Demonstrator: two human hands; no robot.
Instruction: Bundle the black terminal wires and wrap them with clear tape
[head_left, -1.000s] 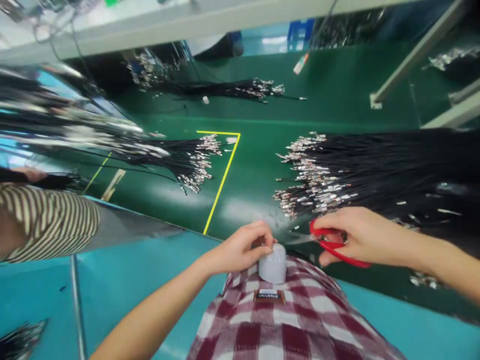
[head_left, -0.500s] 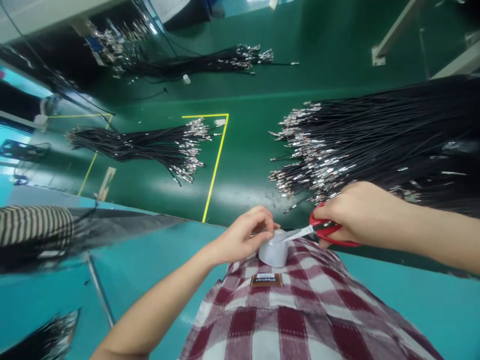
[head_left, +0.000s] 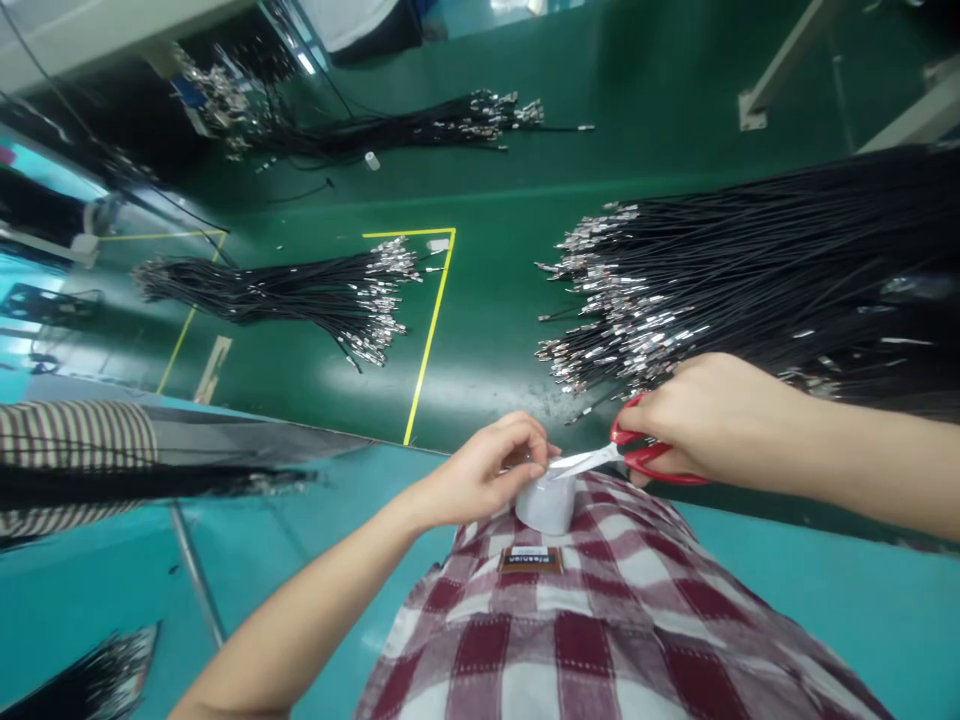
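My left hand (head_left: pixel 506 462) is closed, thumb and fingertips pinched at the top of a white, smooth roll (head_left: pixel 546 508). This roll sits against the front of the checked apron, and what exactly lies between the fingertips is hidden. In my right hand (head_left: pixel 694 420) is a pair of scissors (head_left: pixel 592 459) with red handles. Its blades point left, slightly parted, with the tips over the top of the roll by the left fingertips. Just beyond my right hand lies a big bundle of black cables (head_left: pixel 750 270) with shiny metal ends.
Another cable bundle (head_left: pixel 285 285) lies across yellow tape lines (head_left: pixel 431 340) on the green table (head_left: pixel 495 330). Farther back is a third bundle (head_left: pixel 420 125). At the left, a person's striped sleeve (head_left: pixel 75 432) is beside dark cables (head_left: pixel 165 482). A metal leg (head_left: pixel 196 570) stands below.
My right hand and the scissors have shifted slightly left and up, bringing the blades closer to my left fingertips. At the left, the other person's sleeve and cables have moved into clearer view.
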